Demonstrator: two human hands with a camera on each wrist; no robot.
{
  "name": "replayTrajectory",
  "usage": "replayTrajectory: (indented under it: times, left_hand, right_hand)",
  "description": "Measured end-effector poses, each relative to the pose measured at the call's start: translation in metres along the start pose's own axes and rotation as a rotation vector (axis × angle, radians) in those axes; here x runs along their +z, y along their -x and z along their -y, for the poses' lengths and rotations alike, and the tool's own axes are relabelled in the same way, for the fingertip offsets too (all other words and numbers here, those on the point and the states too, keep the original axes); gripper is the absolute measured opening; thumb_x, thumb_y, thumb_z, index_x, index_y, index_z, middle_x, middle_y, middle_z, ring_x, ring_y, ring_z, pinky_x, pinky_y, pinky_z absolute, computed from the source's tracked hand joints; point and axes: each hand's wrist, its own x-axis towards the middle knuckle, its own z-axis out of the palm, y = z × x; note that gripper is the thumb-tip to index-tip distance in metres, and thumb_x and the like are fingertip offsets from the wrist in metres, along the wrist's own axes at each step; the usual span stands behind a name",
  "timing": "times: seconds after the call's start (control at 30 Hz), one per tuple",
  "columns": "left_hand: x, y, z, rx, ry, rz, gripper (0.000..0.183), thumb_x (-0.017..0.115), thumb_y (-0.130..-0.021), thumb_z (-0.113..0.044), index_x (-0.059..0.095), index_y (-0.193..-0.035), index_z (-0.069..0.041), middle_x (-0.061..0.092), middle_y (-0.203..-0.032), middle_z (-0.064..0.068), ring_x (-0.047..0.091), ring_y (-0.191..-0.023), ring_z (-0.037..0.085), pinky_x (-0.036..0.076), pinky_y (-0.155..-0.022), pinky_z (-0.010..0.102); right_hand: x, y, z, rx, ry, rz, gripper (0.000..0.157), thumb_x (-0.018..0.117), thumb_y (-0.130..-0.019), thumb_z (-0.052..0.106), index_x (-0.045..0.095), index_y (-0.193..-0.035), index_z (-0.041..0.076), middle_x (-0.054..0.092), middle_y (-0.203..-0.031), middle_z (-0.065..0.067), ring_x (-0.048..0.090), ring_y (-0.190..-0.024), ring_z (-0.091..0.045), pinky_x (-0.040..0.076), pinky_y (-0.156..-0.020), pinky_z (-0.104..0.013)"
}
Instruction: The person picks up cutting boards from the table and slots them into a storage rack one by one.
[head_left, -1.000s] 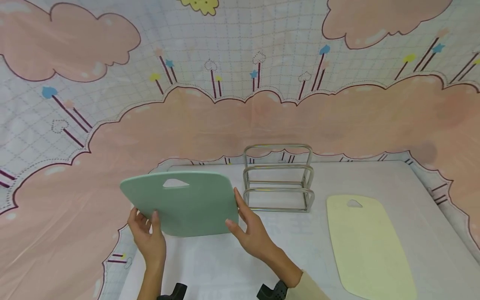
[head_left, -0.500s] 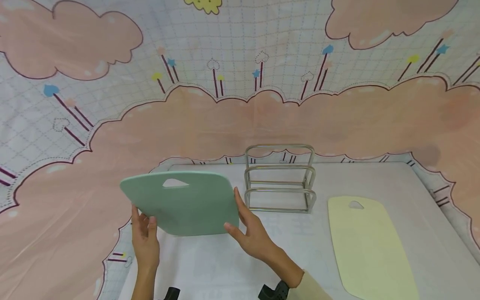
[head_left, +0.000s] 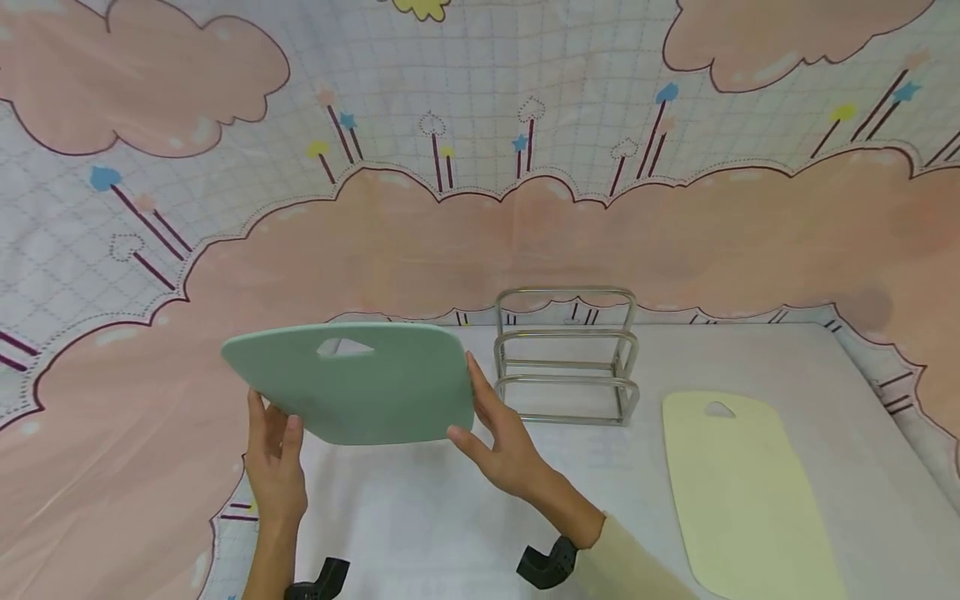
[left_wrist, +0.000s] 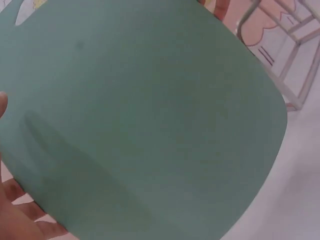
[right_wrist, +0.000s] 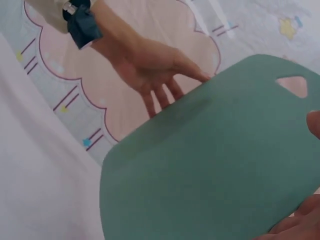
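A green cutting board [head_left: 375,392] with a cut-out handle slot is held in the air, its broad face tilted toward me. My left hand [head_left: 276,467] grips its left edge, thumb in front and fingers behind. On the opposite edge, my right hand [head_left: 506,446] holds the board between thumb and fingers. In the right wrist view the left hand [right_wrist: 150,65] shows at the far edge of the board, its fingers partly behind it. The left wrist view is mostly filled by the board [left_wrist: 150,120], with the left hand's fingers [left_wrist: 32,210] under its edge.
A metal wire rack [head_left: 566,379] with several upright loops stands at the back of the white table [head_left: 420,533], just right of the board. A pale yellow cutting board [head_left: 746,492] lies flat on the right. A patterned cloth [head_left: 480,242] hangs behind.
The green cutting board has risen a little and tips back more, so it looks shallower. Both hands went up with it, and my left hand has shifted its grip along the edge.
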Motion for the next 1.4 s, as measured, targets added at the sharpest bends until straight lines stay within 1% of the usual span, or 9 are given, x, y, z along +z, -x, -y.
replayTrajectory:
  times: [0.07,0.13,0.3,0.53,0.63,0.83,1.0,1.1,1.4]
  left_hand:
    - [0.001,-0.005,-0.003,0.029,0.009,-0.009,0.066,0.049,-0.095,-0.003,0.025,-0.153,-0.026,0.047,-0.142,0.008,0.045,-0.128,0.023,0.038,-0.102,0.038]
    - [0.002,-0.011,-0.005,0.055,0.029,-0.019,0.065,0.049,-0.095,-0.003,0.026,-0.153,-0.024,0.049,-0.14,0.01,0.046,-0.127,0.024,0.038,-0.101,0.035]
    - [0.007,-0.023,-0.01,0.115,0.06,-0.036,0.061,0.048,-0.095,-0.007,0.029,-0.152,-0.02,0.049,-0.139,0.012,0.047,-0.126,0.024,0.035,-0.104,0.038]
    - [0.018,-0.04,-0.014,0.165,0.156,-0.043,0.055,0.047,-0.098,-0.009,0.032,-0.15,-0.014,0.053,-0.134,0.015,0.049,-0.123,0.024,0.035,-0.102,0.035]
    - [0.022,-0.046,-0.015,0.174,0.191,-0.049,0.055,0.049,-0.097,-0.011,0.034,-0.15,-0.014,0.054,-0.132,0.016,0.05,-0.121,0.025,0.035,-0.101,0.035]
    - [0.03,-0.055,-0.016,0.185,0.275,-0.032,0.056,0.053,-0.097,-0.014,0.034,-0.15,-0.015,0.054,-0.131,0.018,0.049,-0.122,0.028,0.037,-0.1,0.035]
    - [0.038,-0.059,-0.031,0.205,0.341,-0.023,0.056,0.054,-0.097,-0.013,0.033,-0.149,-0.011,0.054,-0.131,0.019,0.049,-0.123,0.027,0.035,-0.102,0.036]
    - [0.042,-0.061,-0.036,0.202,0.326,-0.037,0.055,0.053,-0.096,-0.012,0.035,-0.149,-0.01,0.056,-0.127,0.018,0.051,-0.12,0.026,0.035,-0.102,0.036]
    - [0.055,-0.073,-0.011,0.15,0.278,-0.042,0.057,0.056,-0.097,-0.019,0.035,-0.15,-0.017,0.055,-0.13,0.014,0.048,-0.123,0.026,0.037,-0.102,0.038]
  right_hand:
    - [-0.002,-0.004,-0.001,-0.024,-0.013,0.001,0.084,0.059,-0.093,0.003,0.001,-0.154,0.008,0.012,-0.158,-0.012,0.022,-0.14,-0.031,0.028,-0.107,-0.048]
    - [-0.003,-0.01,-0.001,-0.036,-0.02,0.008,0.084,0.058,-0.094,0.005,0.0,-0.154,0.009,0.01,-0.158,-0.011,0.021,-0.141,-0.03,0.027,-0.107,-0.048]
    - [-0.012,-0.029,-0.002,-0.049,0.005,0.013,0.08,0.052,-0.099,0.032,-0.002,-0.154,0.011,0.006,-0.159,-0.005,0.017,-0.143,-0.025,0.024,-0.11,-0.042]
    - [-0.031,-0.058,0.034,-0.064,0.023,0.031,0.075,0.051,-0.099,0.012,-0.001,-0.148,-0.009,0.004,-0.154,-0.028,0.017,-0.14,-0.037,0.023,-0.107,-0.053]
    - [-0.036,-0.068,0.036,-0.091,0.037,0.032,0.076,0.05,-0.1,0.021,0.0,-0.148,-0.01,0.005,-0.154,-0.029,0.021,-0.138,-0.041,0.026,-0.106,-0.054]
    - [-0.046,-0.08,0.036,-0.093,0.054,0.034,0.08,0.047,-0.101,0.036,0.001,-0.149,-0.007,0.007,-0.155,-0.027,0.028,-0.135,-0.044,0.03,-0.103,-0.055]
    - [-0.051,-0.085,0.031,-0.077,0.018,0.03,0.083,0.044,-0.1,0.046,0.0,-0.151,-0.003,0.005,-0.156,-0.024,0.027,-0.136,-0.043,0.029,-0.104,-0.057]
    - [-0.052,-0.086,0.027,-0.078,-0.017,0.023,0.085,0.044,-0.099,0.048,-0.001,-0.151,-0.001,0.002,-0.156,-0.023,0.024,-0.137,-0.042,0.026,-0.105,-0.058]
    - [-0.059,-0.087,0.017,-0.034,-0.096,-0.007,0.094,0.047,-0.094,0.056,0.001,-0.15,-0.004,-0.001,-0.156,-0.024,0.021,-0.138,-0.042,0.027,-0.103,-0.059]
